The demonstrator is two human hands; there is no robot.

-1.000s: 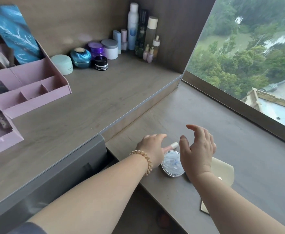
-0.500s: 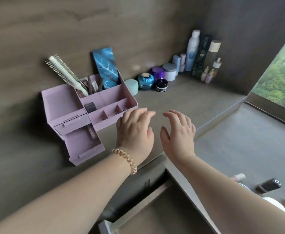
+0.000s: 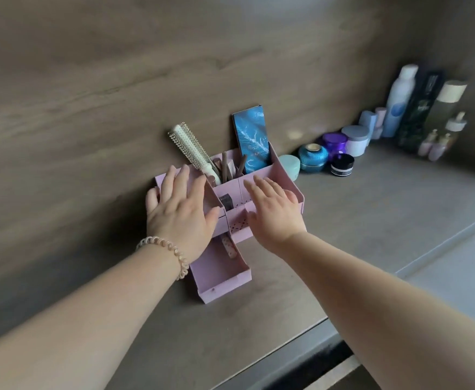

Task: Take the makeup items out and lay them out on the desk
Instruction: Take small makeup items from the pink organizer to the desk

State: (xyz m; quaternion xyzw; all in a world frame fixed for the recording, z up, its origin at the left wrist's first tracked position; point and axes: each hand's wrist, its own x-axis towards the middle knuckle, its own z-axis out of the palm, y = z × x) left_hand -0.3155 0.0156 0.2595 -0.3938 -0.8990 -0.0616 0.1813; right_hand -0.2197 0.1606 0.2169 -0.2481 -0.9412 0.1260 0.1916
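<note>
A pink organiser (image 3: 284,175) stands on the wooden desk against the wall. Its back compartments hold a white round hairbrush (image 3: 191,149), a blue patterned box (image 3: 252,142) and several brown sticks (image 3: 225,167). A small dark item (image 3: 226,201) lies in a middle compartment. The lower drawer (image 3: 225,282) is pulled out with a pink patterned tube (image 3: 228,246) inside. My left hand (image 3: 178,212) hovers over the organiser's left side with fingers spread and holds nothing. My right hand (image 3: 275,212) is spread over the right side, also holding nothing. Whether either touches the organiser is unclear.
Right of the organiser stand a mint jar (image 3: 290,166), a blue ribbed jar (image 3: 313,157), a black jar (image 3: 342,164), a purple jar (image 3: 334,142) and a white jar (image 3: 356,139). Tall bottles (image 3: 399,102) fill the far right corner. The desk edge (image 3: 301,333) drops to a lower ledge.
The view has swung left from the lower ledge to the organiser. Both hands have moved forward from above the desk edge to over the organiser.
</note>
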